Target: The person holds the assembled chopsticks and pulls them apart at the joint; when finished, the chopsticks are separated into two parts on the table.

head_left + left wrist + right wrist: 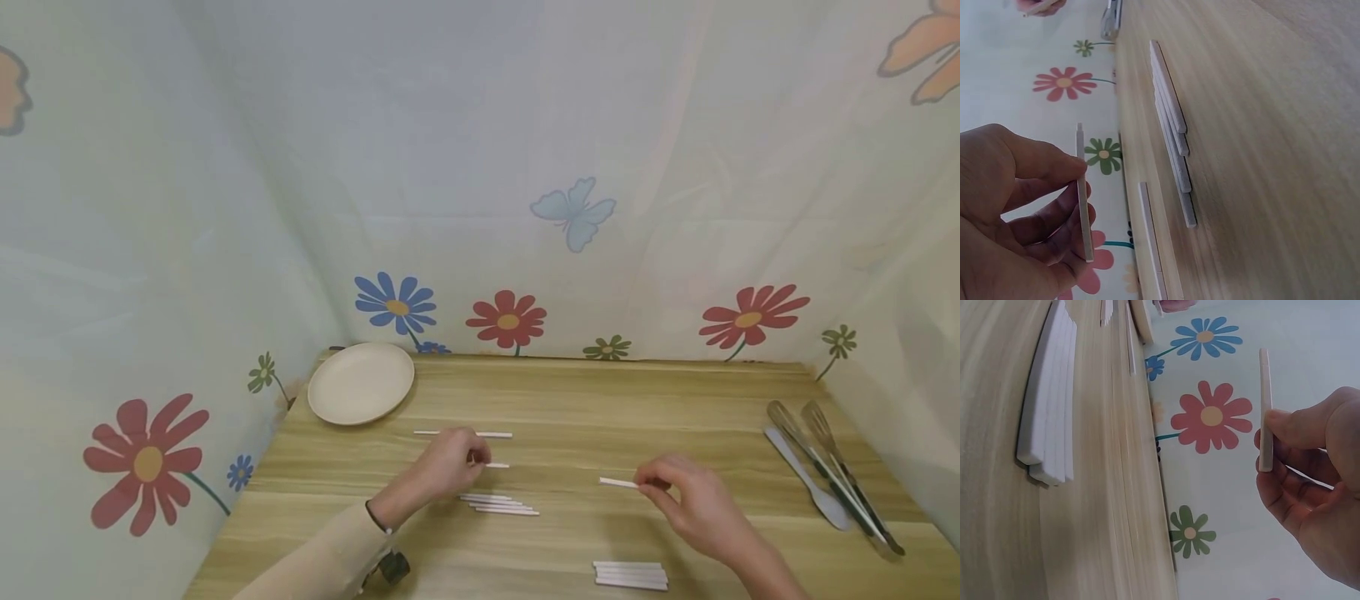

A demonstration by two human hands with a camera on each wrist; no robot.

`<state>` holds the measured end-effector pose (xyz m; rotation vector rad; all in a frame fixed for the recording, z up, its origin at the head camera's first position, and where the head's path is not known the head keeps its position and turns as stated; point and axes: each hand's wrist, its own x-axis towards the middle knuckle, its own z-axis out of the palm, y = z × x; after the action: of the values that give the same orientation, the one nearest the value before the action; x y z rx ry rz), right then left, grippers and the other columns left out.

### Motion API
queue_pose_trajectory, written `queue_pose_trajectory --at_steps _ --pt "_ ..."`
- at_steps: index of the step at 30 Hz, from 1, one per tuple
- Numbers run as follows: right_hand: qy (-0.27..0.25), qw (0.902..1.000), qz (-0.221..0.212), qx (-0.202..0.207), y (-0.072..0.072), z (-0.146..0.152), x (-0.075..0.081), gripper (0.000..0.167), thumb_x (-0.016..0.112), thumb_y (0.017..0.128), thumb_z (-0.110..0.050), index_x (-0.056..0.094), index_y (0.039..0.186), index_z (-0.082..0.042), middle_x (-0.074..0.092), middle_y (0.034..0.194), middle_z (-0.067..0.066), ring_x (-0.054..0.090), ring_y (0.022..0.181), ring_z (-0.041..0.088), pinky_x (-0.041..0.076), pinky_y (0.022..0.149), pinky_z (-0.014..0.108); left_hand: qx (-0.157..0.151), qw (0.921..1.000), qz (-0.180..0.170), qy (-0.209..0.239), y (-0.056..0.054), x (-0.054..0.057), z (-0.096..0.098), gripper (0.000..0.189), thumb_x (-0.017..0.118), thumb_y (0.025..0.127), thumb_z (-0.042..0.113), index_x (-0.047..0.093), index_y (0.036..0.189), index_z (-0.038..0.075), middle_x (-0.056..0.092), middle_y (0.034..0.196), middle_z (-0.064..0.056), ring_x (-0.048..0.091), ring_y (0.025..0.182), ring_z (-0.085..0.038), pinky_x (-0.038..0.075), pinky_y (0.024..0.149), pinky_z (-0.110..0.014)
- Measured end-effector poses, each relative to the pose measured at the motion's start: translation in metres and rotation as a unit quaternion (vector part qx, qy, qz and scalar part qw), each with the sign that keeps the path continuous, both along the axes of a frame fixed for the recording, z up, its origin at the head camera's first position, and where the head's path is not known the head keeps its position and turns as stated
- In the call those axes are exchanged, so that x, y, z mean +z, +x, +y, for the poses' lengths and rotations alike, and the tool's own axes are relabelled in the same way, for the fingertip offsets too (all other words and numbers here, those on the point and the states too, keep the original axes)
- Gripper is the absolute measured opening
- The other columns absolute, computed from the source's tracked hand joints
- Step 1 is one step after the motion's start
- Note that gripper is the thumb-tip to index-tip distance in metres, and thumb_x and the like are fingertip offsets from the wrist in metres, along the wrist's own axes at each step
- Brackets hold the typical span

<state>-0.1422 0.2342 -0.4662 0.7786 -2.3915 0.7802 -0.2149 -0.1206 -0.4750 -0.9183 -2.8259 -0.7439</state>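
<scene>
My left hand (453, 461) pinches a thin white stick (1084, 212) between thumb and fingers, raised off the table in the left wrist view. My right hand (693, 502) pinches another white stick (1265, 394) by thumb and fingertips, and its free end points left in the head view. Several white sticks (507, 512) lie side by side, staggered, just below my left hand. A second row of white sticks (632, 575), evenly aligned, sits at the front below my right hand. Beyond my left hand, a line of white stick (495, 435) lies crosswise on the table.
A cream plate (361, 384) stands at the table's back left corner. On the right side lie a grey spoon-like utensil (802, 475) and tongs-like metal utensils (832, 458). A flower-printed curtain (480, 167) surrounds the wooden table (570, 400).
</scene>
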Motion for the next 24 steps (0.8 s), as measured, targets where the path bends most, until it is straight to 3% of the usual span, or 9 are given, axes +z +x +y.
queue_pose_trajectory --at_steps 7,14,20,24 --pt "-0.013 0.9992 0.005 0.037 0.005 -0.001 -0.003 0.034 0.081 0.069 0.004 0.067 0.085 -0.023 0.064 0.084 -0.015 0.054 0.074 -0.003 0.043 0.063 0.01 0.001 0.9999 -0.012 -0.005 -0.001 -0.004 -0.001 0.007 0.073 0.077 0.006 0.071 0.076 0.012 0.058 0.07 0.006 0.05 0.065 -0.006 0.042 0.058 -0.018" --pt "-0.026 0.9968 0.004 0.075 0.009 -0.002 -0.006 0.017 0.076 0.081 -0.007 0.067 0.087 -0.02 0.066 0.083 -0.006 0.057 0.075 0.0 0.044 0.066 0.009 -0.007 0.9998 -0.008 -0.014 -0.002 -0.012 -0.003 0.007 0.073 0.076 0.005 0.072 0.077 0.012 0.06 0.069 0.007 0.052 0.064 -0.004 0.044 0.059 -0.018" --pt "-0.014 0.9981 -0.003 0.059 0.012 -0.003 -0.01 0.033 0.08 0.069 0.004 0.067 0.085 -0.022 0.065 0.085 -0.012 0.057 0.077 -0.001 0.044 0.068 0.008 -0.02 0.9996 0.006 -0.018 -0.002 -0.018 -0.005 0.007 0.073 0.074 0.004 0.073 0.075 0.012 0.061 0.067 0.007 0.051 0.063 -0.003 0.043 0.059 -0.017" --pt "-0.016 0.998 -0.008 0.06 0.015 -0.002 -0.014 0.034 0.08 0.068 0.005 0.067 0.085 -0.022 0.065 0.086 -0.014 0.058 0.077 -0.001 0.044 0.068 0.008 -0.017 0.9996 0.003 -0.022 -0.002 -0.023 -0.005 0.008 0.073 0.074 0.005 0.073 0.074 0.013 0.06 0.066 0.009 0.05 0.063 -0.002 0.043 0.059 -0.018"
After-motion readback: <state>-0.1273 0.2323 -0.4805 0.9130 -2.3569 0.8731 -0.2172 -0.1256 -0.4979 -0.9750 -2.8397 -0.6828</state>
